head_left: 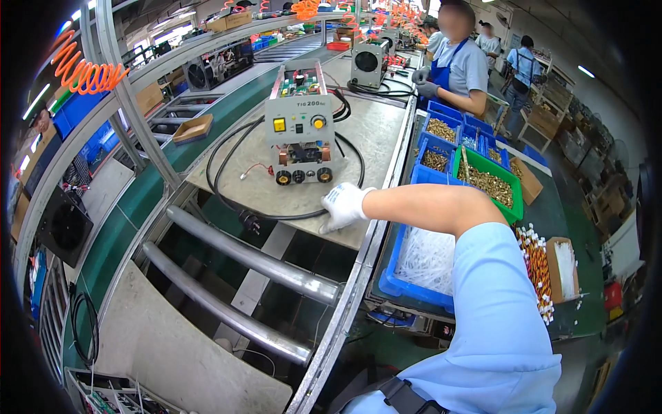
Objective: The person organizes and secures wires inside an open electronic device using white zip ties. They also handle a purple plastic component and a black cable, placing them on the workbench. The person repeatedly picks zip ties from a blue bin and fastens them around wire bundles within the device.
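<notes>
My right hand, in a white glove, reaches in from the right over the near right corner of a flat board. Its fingers and thumb are closed around a black power cable lying there. The cable loops around a welding machine that stands upright on the board, its top uncovered and circuit boards showing inside. A yellow switch, a knob and round black sockets sit on its front. The cable's plug hangs at the board's near edge. My left hand is out of view.
Metal rollers run in front of the board, with another bare board nearer me. At right stand a blue bin of clear plastic pieces and a green bin of brass parts. A co-worker stands farther along the line.
</notes>
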`<act>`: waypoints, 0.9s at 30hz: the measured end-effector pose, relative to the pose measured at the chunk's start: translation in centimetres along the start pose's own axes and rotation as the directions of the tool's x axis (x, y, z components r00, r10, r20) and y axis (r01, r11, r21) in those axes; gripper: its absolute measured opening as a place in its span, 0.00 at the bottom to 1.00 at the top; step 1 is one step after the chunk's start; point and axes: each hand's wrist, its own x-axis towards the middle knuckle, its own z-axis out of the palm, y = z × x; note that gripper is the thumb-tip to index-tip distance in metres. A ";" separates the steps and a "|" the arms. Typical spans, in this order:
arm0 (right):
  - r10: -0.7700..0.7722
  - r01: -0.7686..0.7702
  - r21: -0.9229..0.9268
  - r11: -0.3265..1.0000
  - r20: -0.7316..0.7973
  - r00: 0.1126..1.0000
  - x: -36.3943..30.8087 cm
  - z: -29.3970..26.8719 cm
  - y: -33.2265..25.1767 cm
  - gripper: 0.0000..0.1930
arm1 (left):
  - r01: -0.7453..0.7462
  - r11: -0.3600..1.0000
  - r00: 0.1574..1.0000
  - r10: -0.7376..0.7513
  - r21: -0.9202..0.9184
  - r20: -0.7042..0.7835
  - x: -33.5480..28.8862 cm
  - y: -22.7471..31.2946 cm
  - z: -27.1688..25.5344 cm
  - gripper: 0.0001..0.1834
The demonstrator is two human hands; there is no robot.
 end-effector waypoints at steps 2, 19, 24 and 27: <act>-0.018 0.018 -0.017 1.000 -0.029 0.999 -0.4 0.2 -1.5 0.35 | 0.003 1.000 1.000 -0.003 0.022 -0.001 -0.5 -0.5 0.1 0.13; -0.199 0.199 0.016 0.980 0.011 0.980 -5.9 0.2 -15.9 0.32 | 0.178 0.976 0.983 -0.182 -0.127 -0.016 -4.9 -3.3 0.8 0.14; -0.300 0.303 0.085 0.949 -0.049 0.953 -7.2 0.0 -21.7 0.31 | 0.282 0.627 0.896 -0.443 -0.726 -0.034 1.1 0.5 4.6 0.16; -0.274 0.306 0.173 0.936 -0.185 0.944 -8.8 0.5 -22.7 0.31 | 0.321 0.637 0.886 -0.464 -0.700 -0.016 7.4 2.1 13.5 0.20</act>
